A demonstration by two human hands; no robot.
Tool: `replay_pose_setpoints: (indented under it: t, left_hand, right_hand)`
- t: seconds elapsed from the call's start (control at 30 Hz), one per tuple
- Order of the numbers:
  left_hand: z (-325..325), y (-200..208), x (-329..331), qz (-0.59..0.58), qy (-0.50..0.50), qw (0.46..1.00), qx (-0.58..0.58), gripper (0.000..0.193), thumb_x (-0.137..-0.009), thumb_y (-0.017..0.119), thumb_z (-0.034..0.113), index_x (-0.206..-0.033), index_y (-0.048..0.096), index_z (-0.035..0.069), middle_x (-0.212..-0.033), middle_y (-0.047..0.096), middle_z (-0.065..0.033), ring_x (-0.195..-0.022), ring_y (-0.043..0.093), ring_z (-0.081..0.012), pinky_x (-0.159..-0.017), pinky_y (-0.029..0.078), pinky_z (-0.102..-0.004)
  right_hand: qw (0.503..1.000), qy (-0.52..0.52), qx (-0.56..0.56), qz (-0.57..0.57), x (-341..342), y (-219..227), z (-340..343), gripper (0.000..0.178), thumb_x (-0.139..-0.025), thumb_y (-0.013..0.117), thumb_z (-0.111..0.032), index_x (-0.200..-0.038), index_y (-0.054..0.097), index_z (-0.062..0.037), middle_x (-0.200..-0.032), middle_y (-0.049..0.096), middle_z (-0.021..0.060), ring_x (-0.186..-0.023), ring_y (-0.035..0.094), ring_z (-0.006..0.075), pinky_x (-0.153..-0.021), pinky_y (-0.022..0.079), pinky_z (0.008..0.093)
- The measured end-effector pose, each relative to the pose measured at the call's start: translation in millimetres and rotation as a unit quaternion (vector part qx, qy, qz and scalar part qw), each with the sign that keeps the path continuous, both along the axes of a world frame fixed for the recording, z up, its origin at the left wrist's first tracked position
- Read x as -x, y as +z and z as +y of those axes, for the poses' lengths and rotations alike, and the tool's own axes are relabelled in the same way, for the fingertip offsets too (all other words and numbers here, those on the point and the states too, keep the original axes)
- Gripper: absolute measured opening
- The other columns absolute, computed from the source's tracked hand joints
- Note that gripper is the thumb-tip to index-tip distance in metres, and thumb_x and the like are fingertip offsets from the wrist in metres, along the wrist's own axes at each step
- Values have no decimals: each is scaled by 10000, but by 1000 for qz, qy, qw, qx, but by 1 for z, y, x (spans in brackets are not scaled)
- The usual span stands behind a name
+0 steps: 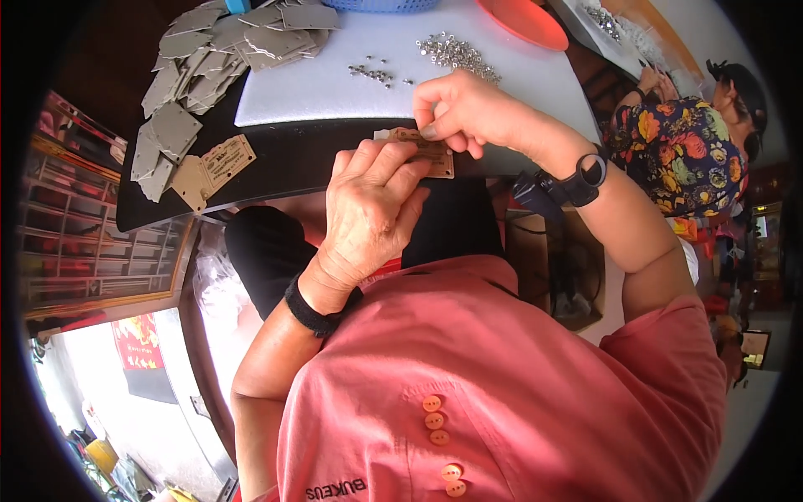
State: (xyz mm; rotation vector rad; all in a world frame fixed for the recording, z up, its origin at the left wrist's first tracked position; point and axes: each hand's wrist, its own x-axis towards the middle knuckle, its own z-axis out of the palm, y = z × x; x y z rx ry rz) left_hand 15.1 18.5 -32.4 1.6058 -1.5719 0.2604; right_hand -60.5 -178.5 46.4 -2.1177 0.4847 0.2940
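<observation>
My left hand holds a small tan card tag at the table's near edge, fingers curled over it. My right hand pinches the same tag from above, thumb and forefinger on its top edge; a black watch is on that wrist. Just beyond my right hand a heap of small silver metal pieces lies on a white foam sheet. A smaller scatter of metal pieces sits left of it.
Many grey card tags are piled at the table's far left, with two tan printed tags near the black table edge. An orange plate and blue basket stand at the back. Another person in a flowered shirt works on the right.
</observation>
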Motion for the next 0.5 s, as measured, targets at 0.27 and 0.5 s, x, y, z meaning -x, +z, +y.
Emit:
replay_pose_setpoints:
  t: [0.27, 0.5]
  left_hand:
    - [0, -2, 2, 2, 0, 1000, 25, 346, -663, 772, 77, -995, 677, 70, -1083, 625, -64, -942, 584, -272, -794, 433, -400]
    - [1, -3, 2, 2, 1, 1000, 15, 343, -681, 780, 83, -1012, 694, 71, -1117, 648, -55, -960, 592, -265, -785, 437, -390]
  right_hand:
    - [1000, -9, 2, -21, 7, -7, -1, 46, -893, 595, -76, -875, 603, -34, -590, 545, 15, -505, 503, 74, -409, 394, 235]
    - [999, -11, 45, -27, 8, -3, 6, 61, -870, 577, -79, -871, 599, -22, -583, 541, 24, -498, 496, 78, -405, 387, 242]
